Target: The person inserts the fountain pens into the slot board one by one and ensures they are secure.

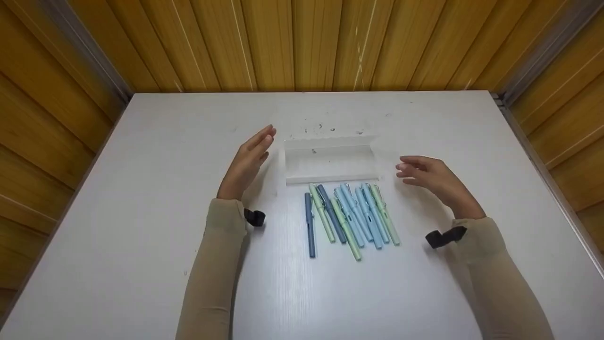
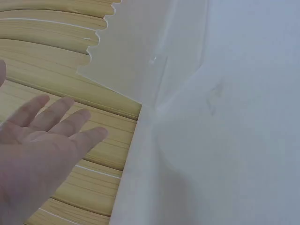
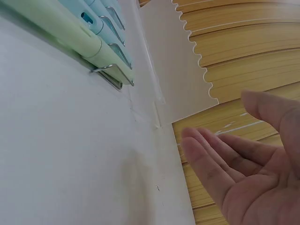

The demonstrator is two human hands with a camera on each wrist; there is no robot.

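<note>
A clear plastic tray [image 1: 330,180] with a scalloped back edge stands mid-table. In front of it several capped pens lie side by side: dark blue pens [image 1: 310,231], light blue pens [image 1: 376,226] and green pens [image 1: 388,219], some overlapping. To the left of the tray my left hand [image 1: 247,158] is held with fingers extended, touching nothing. My right hand [image 1: 427,174] is off the tray's right end, its fingers relaxed and slightly bent, holding nothing. In the right wrist view, metal clips show on the light green pen [image 3: 89,42] and its neighbours.
The white table [image 1: 165,212] bears small dark marks [image 1: 321,126] behind the tray. Yellow wood-patterned panels [image 1: 311,45] rise at the back and on both sides. Black wrist cameras [image 1: 446,237] sit at both cuffs.
</note>
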